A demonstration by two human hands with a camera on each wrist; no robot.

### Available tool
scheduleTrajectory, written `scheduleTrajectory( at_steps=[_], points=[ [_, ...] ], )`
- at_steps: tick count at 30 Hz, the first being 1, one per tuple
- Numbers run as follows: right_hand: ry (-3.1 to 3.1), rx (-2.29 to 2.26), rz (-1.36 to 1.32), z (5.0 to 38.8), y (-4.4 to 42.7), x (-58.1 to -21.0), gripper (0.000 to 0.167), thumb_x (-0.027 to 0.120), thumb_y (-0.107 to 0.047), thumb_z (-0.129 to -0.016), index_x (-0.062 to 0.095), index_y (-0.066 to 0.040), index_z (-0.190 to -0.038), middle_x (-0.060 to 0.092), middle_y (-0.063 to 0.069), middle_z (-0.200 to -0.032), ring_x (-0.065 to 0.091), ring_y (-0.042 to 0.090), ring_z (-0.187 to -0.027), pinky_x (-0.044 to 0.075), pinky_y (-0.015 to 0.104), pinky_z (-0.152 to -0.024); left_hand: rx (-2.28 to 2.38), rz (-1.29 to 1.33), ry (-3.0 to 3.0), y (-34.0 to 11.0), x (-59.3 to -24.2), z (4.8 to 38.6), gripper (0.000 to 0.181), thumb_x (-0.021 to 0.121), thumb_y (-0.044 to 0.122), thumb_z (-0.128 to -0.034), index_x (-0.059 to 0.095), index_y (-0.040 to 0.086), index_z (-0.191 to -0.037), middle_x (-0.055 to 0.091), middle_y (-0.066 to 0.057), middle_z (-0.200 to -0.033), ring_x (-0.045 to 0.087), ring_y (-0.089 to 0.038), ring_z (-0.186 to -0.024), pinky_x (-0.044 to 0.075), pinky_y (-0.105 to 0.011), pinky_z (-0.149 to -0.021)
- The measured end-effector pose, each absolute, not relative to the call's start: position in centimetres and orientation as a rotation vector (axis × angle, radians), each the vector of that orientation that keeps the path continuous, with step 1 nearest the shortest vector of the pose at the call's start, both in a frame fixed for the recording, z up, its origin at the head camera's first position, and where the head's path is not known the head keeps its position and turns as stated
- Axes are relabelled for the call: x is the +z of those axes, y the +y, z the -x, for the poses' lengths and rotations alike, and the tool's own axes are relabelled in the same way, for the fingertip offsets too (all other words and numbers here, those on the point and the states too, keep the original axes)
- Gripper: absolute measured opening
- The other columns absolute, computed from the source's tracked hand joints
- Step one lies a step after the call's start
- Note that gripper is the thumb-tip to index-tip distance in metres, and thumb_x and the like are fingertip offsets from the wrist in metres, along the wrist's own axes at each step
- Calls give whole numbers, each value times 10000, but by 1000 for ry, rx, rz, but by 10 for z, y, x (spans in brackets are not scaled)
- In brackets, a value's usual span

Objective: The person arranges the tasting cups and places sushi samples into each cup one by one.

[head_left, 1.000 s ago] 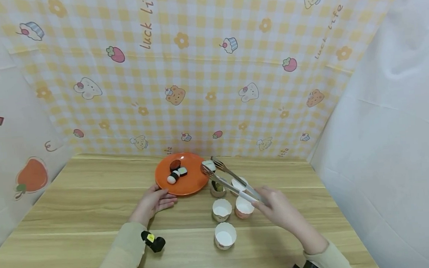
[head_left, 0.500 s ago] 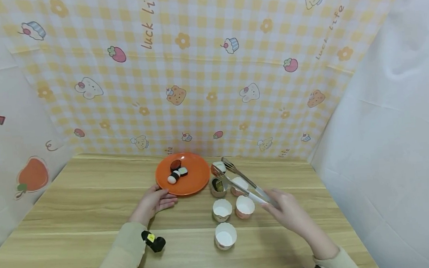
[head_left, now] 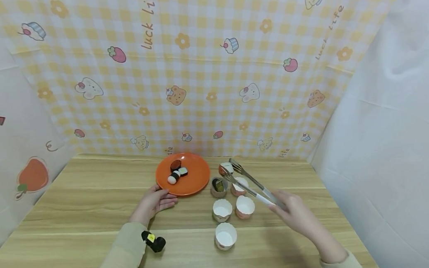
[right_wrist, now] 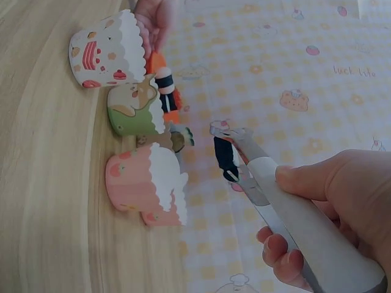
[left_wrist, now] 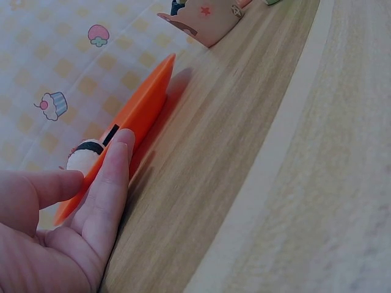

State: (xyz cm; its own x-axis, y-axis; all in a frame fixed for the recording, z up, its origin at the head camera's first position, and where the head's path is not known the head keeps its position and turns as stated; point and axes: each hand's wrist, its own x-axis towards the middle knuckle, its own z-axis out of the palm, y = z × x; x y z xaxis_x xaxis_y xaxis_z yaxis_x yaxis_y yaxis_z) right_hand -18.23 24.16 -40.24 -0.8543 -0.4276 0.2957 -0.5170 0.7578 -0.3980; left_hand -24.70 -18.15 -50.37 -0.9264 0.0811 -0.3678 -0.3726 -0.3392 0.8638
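Observation:
My right hand (head_left: 292,211) grips metal tongs (head_left: 257,191) with white handles. Between the tong tips is a toy sushi piece (right_wrist: 226,159) with a dark band, partly hidden by the metal, raised beyond the paper cups. My left hand (head_left: 153,204) is at the near-left rim of the orange plate (head_left: 197,181), its thumb above the rim and its extended fingers along the outer side. Toy sushi pieces (head_left: 176,172) lie on the plate's left half. Beside the plate, one paper cup (head_left: 218,193) contains a dark and green piece (head_left: 219,185).
Other paper cups stand in front and to the right: one by the filled cup (head_left: 239,186), a pair in the middle row (head_left: 245,208), and a nearest cup (head_left: 226,236). A checked cloth (head_left: 210,68) hangs behind the wooden table (head_left: 91,192).
My right hand has moved right with the tongs, carrying the sushi piece from the plate's right edge to above the far cups. The left hand and plate have stayed put.

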Motion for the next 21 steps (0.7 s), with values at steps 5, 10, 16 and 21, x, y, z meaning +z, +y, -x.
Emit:
scheduleTrajectory(
  at_steps=[5, 10, 16, 21],
  points=[
    [-2763, 719, -741, 182, 248, -403, 398, 713, -112, -868, 601, 92, -1190, 638, 218, -1092, 653, 296, -874, 576, 378, -682, 2339, 370, 1595, -183, -505, 248, 503, 382, 74, -1035, 144, -17, -1469, 683, -154, -883, 700, -249, -784, 573, -382, -741],
    [-2761, 727, -746, 179, 253, -406, 386, 721, -79, -854, 607, 91, -1182, 637, 222, -1090, 651, 332, -884, 574, 413, -689, 2333, 381, 1590, -183, -505, 248, 513, 389, 78, -1036, 140, -7, -1477, 683, -163, -900, 700, -255, -793, 572, -388, -748],
    [-2771, 744, -736, 176, 259, -407, 397, 709, -83, -867, 596, 74, -1213, 615, 243, -1144, 648, 355, -910, 570, 437, -705, 2330, 386, 1593, -182, -504, 247, 504, 383, 77, -1037, 148, -10, -1474, 683, -160, -895, 700, -251, -788, 572, -386, -745],
    [-2781, 725, -714, 174, 264, -409, 389, 710, -95, -868, 601, 82, -1196, 626, 236, -1113, 655, 343, -883, 573, 430, -690, 2333, 378, 1598, -182, -504, 247, 496, 384, 74, -1035, 156, -17, -1465, 683, -154, -886, 700, -251, -790, 572, -386, -745]
  ],
)
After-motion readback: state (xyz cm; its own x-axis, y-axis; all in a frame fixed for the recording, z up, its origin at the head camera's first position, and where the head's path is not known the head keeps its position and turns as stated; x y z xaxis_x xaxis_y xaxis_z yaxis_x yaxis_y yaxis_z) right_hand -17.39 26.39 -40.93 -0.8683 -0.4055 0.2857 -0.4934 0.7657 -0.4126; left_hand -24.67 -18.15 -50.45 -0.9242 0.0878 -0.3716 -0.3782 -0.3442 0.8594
